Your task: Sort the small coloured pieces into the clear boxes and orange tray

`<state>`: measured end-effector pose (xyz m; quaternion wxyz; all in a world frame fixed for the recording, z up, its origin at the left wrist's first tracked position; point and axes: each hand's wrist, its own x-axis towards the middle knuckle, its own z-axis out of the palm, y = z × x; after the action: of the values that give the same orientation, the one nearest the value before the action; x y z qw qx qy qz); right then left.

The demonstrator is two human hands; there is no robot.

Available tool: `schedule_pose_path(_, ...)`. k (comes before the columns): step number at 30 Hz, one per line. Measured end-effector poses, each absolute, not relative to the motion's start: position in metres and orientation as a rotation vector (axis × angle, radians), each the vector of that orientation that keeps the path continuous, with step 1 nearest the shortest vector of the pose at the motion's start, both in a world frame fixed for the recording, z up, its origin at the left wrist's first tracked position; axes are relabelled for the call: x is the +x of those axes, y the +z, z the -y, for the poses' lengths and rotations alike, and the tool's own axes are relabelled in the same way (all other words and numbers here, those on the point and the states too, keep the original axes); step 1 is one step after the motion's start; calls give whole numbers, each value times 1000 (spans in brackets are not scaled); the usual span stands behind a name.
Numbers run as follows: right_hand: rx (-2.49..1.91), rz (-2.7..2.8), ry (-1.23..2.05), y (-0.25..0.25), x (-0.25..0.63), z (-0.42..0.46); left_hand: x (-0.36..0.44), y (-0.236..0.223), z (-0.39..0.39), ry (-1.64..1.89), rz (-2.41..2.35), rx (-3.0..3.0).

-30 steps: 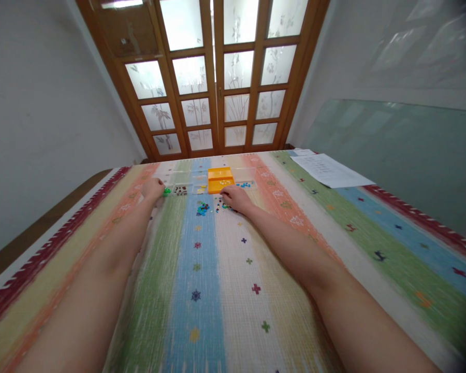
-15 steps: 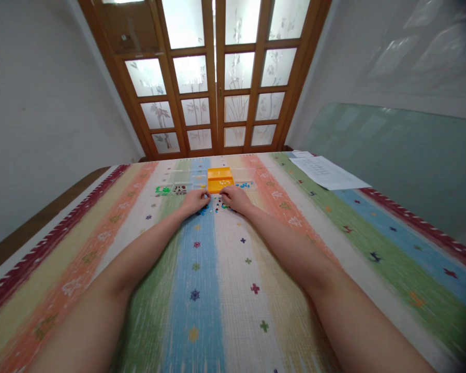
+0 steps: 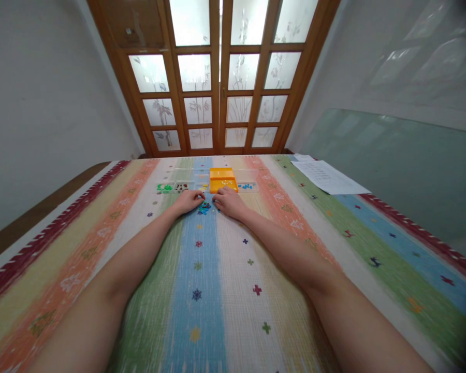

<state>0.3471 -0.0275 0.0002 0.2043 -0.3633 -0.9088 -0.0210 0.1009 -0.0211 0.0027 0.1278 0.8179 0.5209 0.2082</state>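
Note:
My left hand (image 3: 190, 201) rests beside a small heap of mixed tiny pieces (image 3: 204, 208), mostly blue with some green and dark ones. Its thumb and fingertips come together; whatever is between them is too small to make out. On the heap's other side, my right hand (image 3: 229, 202) lies low on the cloth, fingers extended toward the pieces. Just beyond the hands stands an orange open-lidded box (image 3: 223, 173) with small white pieces. Clear boxes flank it, holding green pieces (image 3: 164, 187), brown pieces (image 3: 181, 186), yellow pieces (image 3: 205, 186) and blue pieces (image 3: 246, 186).
A striped, patterned tablecloth (image 3: 233, 290) covers the table. Printed paper sheets (image 3: 328, 177) lie at the far right. A pale green glass panel (image 3: 396, 160) leans along the right wall. Wooden glazed doors (image 3: 217, 93) stand behind the table.
My right hand has shifted left and its fingers have straightened from a pinch. The pieces that lay scattered between the hands now sit mostly in one heap near my left hand.

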Motion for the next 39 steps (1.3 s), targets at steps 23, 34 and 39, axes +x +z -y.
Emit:
schedule_pose_path(23, -1304, 1885, 9, 3, 420, -24, 92, 8, 25, 576, -1346, 2417)
schedule_pose_path(34, -1553, 1762, 41, -10, 450, -41, 90, 8, 25, 607, -1433, 2404)
schedule_pose_path(39, -1563, 1755, 33, -9, 449, -39, 86, 5, 21, 675, -1488, 2357)
